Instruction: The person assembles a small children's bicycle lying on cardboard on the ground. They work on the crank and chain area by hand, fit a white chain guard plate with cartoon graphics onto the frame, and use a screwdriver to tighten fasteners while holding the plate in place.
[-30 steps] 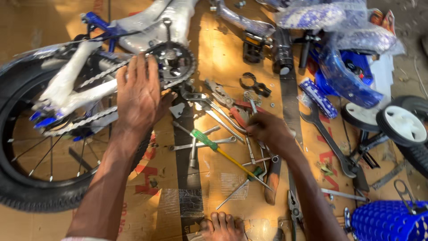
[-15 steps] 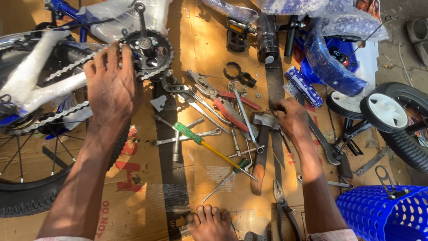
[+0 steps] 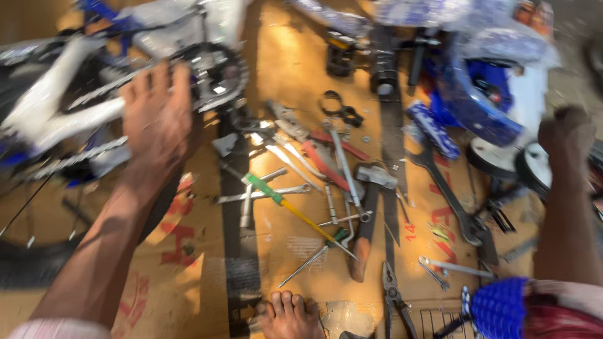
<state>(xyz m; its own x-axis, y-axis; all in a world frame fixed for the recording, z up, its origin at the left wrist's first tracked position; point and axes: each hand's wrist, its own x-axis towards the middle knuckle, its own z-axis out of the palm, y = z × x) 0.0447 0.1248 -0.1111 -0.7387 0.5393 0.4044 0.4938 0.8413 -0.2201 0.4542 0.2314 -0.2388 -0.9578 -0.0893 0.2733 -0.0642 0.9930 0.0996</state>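
My left hand (image 3: 157,119) lies flat on the white bicycle frame (image 3: 69,113) and its chain, just left of the chainring (image 3: 217,78); nothing is gripped in it. At the far right my right hand (image 3: 565,135) is raised and blurred, fingers curled, above a small white training wheel (image 3: 502,157). Motion blur hides whether it holds anything. Between the hands a wooden-handled hammer (image 3: 370,207) and a green and yellow screwdriver (image 3: 282,201) lie among several wrenches on the cardboard (image 3: 188,276).
A black tyre (image 3: 25,263) curves along the lower left. Plastic-wrapped blue bicycle parts (image 3: 477,94) are piled at the top right. Pliers (image 3: 396,295), a long spanner (image 3: 446,188), a blue basket (image 3: 499,307) and my bare foot (image 3: 289,317) sit near the bottom.
My right hand has left the tools in the middle and swung out to the far right. My left hand has stayed on the frame by the chainring. The view has shifted.
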